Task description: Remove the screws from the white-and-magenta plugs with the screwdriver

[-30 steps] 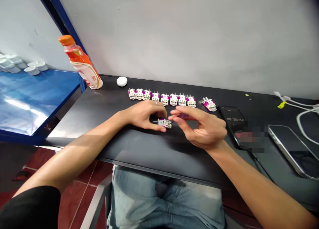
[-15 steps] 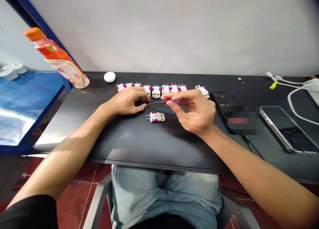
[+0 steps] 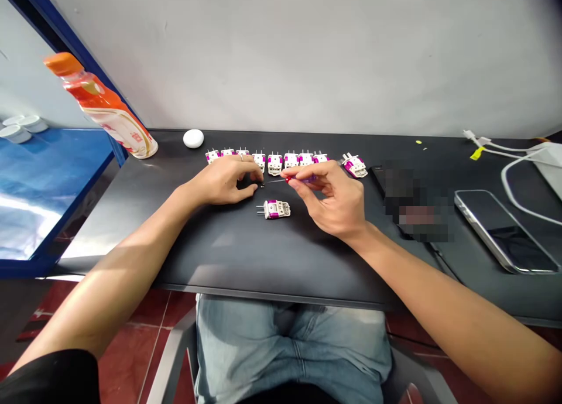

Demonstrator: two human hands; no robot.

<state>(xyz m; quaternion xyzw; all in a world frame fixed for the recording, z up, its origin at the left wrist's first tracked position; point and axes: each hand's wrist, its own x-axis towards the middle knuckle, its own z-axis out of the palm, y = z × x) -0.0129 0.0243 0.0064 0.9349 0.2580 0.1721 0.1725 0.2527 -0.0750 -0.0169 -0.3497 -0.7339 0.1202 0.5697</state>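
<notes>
My right hand (image 3: 334, 200) grips a thin screwdriver (image 3: 295, 180) with a purple handle, its metal tip pointing left. My left hand (image 3: 225, 180) rests on the black table (image 3: 246, 246) with the fingertips pinched on a tiny dark part at that tip; the part is too small to identify. A white and magenta plug piece (image 3: 274, 209) lies loose on the table just in front of both hands. Behind the hands runs a row of several similar plug pieces (image 3: 276, 160), with one more (image 3: 353, 165) set apart at the right end.
An orange drink bottle (image 3: 102, 108) leans at the table's back left, with a white oval object (image 3: 193, 138) beside it. Two phones (image 3: 504, 231) lie at the right, white cables (image 3: 522, 175) behind them. A blue shelf (image 3: 39, 181) stands on the left.
My left hand let go of the loose plug piece and moved back to the screwdriver tip. The right hand swung the screwdriver to point left. The camera view shifted.
</notes>
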